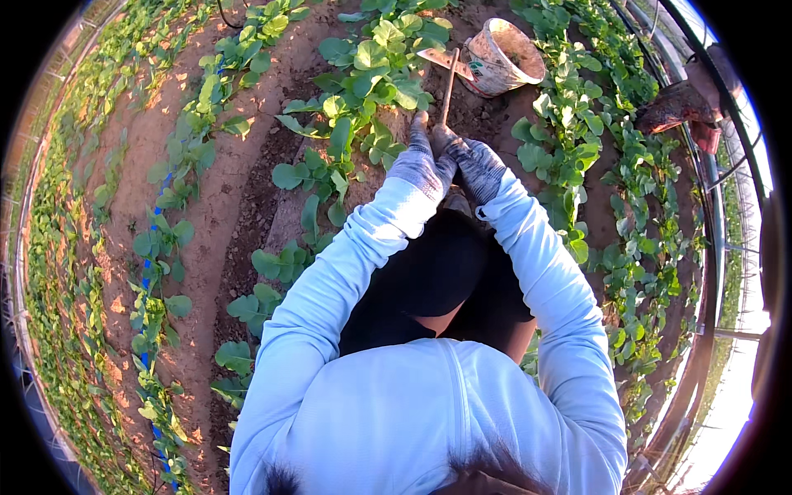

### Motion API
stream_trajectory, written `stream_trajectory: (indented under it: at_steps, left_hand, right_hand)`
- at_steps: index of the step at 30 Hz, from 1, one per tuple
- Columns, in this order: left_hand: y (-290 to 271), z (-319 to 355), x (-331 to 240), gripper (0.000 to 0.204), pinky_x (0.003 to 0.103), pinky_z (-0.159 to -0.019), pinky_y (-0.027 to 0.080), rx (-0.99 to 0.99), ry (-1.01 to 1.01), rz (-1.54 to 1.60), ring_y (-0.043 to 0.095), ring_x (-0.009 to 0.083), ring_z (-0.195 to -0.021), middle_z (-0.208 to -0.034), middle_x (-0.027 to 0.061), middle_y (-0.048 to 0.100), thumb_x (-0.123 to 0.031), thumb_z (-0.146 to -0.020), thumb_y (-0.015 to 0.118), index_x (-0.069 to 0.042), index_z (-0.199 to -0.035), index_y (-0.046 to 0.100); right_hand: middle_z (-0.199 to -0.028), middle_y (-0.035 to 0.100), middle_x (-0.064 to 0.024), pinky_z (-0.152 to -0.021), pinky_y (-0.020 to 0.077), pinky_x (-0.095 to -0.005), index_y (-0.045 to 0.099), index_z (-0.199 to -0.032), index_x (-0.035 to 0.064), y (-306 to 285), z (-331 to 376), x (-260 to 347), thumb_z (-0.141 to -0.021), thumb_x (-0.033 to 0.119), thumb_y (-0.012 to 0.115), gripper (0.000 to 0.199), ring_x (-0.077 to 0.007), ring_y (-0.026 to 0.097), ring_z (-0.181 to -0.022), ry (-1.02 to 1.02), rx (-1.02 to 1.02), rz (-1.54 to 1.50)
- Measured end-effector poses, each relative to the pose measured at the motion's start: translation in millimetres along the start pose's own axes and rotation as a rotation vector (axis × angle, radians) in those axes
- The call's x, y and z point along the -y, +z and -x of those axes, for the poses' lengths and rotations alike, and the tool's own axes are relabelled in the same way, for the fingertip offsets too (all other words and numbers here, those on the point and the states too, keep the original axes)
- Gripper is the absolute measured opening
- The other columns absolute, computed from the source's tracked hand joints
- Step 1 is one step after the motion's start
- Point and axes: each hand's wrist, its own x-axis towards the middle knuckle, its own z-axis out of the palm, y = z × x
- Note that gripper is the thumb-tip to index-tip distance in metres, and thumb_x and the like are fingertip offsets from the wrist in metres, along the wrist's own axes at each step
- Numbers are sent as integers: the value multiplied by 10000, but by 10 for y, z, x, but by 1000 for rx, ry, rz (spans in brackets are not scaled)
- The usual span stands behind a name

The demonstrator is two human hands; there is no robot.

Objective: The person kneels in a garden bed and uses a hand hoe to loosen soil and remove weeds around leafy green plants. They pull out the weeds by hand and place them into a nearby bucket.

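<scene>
Both my hands wear grey knit gloves and meet in front of my knees. My right hand [478,169] closes around the lower end of the wooden handle of a small hoe [450,91]. The hoe points away from me, its flat blade at the far end by a dirty white bucket [497,68]. My left hand [422,163] presses against the right one, fingers together and pointing forward beside the handle; what lies in its grasp is hidden. Leafy green plants [371,74] grow in a row just left of my hands.
Another plant row [569,140] runs close on my right. Further left, a blue line [150,256] follows a row across brown soil [223,190]. Metal rails [711,214] edge the right side, with a reddish-brown object [675,107] beside them that I cannot make out.
</scene>
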Motion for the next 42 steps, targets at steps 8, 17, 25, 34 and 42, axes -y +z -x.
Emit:
stream_trajectory:
  at_steps: [8, 17, 25, 34, 42]
  left_hand:
    - [287, -127, -191, 852, 432, -855, 430, 199, 267, 133, 524, 407, -1000, -1118, 274, 502, -323, -793, 583, -97, -1387, 15]
    - [-412, -487, 2050, 279, 240, -669, 442, -231, -97, 542, 510, 106, -751, -911, 31, 559, -153, -854, 561, -61, -1111, 505]
    - [-1104, -1591, 3908, 652, 359, -661, 449, -766, -745, 442, 531, 208, -798, -985, 84, 563, -629, -797, 434, -88, -1160, 438]
    - [-1096, -2204, 3639, 790, 474, -967, 328, -434, -456, 1446, 390, 303, -1188, -1333, 103, 382, -718, -785, 240, -140, -1317, 333]
    - [-1010, -2054, 2955, 627, 423, -844, 449, -78, -202, 1616, 563, 304, -951, -1055, 188, 585, -564, -840, 407, -76, -1234, 430]
  right_hand:
    - [-898, 618, -100, -713, 481, -254, 585, -985, -4, -446, 11, 248, -832, 153, 567, 220, -158, 591, -772, 74, -228, -261]
    - [-964, 589, -176, -680, 517, -330, 519, -1015, -51, -626, 163, 400, -820, 212, 566, 331, -258, 598, -832, 274, -279, -601]
    - [-981, 581, -151, -643, 495, -272, 495, -1075, -50, -705, 20, 441, -777, 229, 617, 426, -202, 589, -827, 281, -263, -316]
    - [-955, 574, -136, -607, 481, -268, 504, -1050, -41, -822, -84, 352, -749, 249, 645, 442, -191, 576, -779, 392, -280, -220]
    - [-969, 570, -122, -626, 472, -258, 516, -1047, -15, -857, -156, 287, -745, 293, 651, 452, -174, 569, -792, 390, -266, -158]
